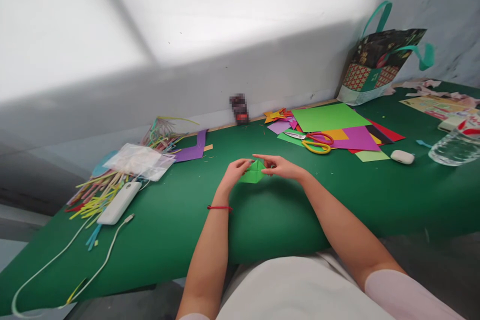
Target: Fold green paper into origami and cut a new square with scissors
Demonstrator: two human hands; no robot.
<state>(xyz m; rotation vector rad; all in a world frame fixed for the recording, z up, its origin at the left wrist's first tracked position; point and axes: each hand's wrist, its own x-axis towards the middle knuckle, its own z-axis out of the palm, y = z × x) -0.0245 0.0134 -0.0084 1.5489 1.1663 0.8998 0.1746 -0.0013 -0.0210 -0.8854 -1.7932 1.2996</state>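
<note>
A small piece of folded green paper [252,176], peaked at the top, is held up over the green tabletop between both hands. My left hand [239,168] pinches its left side; a red cord circles that wrist. My right hand [279,166] grips the right edge between thumb and fingers, with the index finger stretched out above the peak. Some of the paper is hidden behind the fingers. Beyond the right hand lie scissors [318,143] with red and yellow handles, on top of coloured paper.
Coloured paper sheets [330,117] spread at the back right, near a white earbud case [402,157], a clear plastic bottle [455,147] and a shopping bag [371,70]. On the left are paper strips [99,195], a plastic sleeve [137,160] and a white power bank [120,203] with a cable.
</note>
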